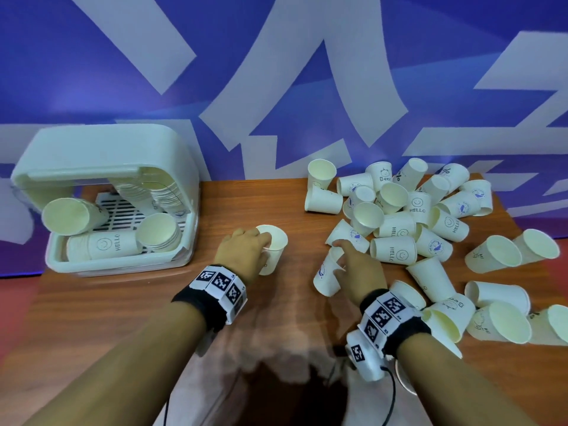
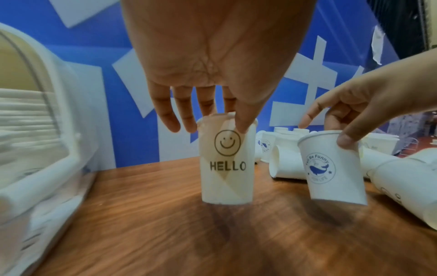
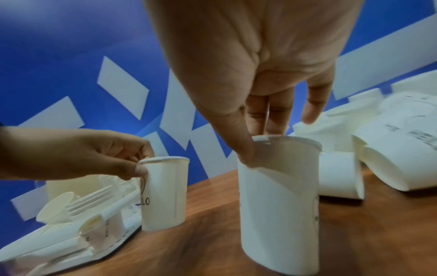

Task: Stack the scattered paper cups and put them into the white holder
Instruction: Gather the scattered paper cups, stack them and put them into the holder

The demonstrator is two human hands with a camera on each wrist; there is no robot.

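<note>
My left hand [image 1: 246,252] pinches the rim of an upright white HELLO cup [image 2: 224,164], thumb outside and fingers inside; the same HELLO cup [image 1: 273,250] stands on the brown table between the holder and the pile. My right hand [image 1: 353,265] pinches the rim of a whale-print cup [image 2: 331,168], tilted and just above the table; the whale-print cup [image 3: 279,196] fills the right wrist view. The white holder [image 1: 101,149] stands at the left with stacks of cups [image 1: 159,232] lying inside. A pile of scattered cups [image 1: 408,216] covers the table's right side.
The table [image 1: 123,318] runs to a blue and white patterned wall [image 1: 276,72] behind. More loose cups [image 1: 498,315] lie near my right wrist at the table's right edge. Bare wood shows between the holder and the pile.
</note>
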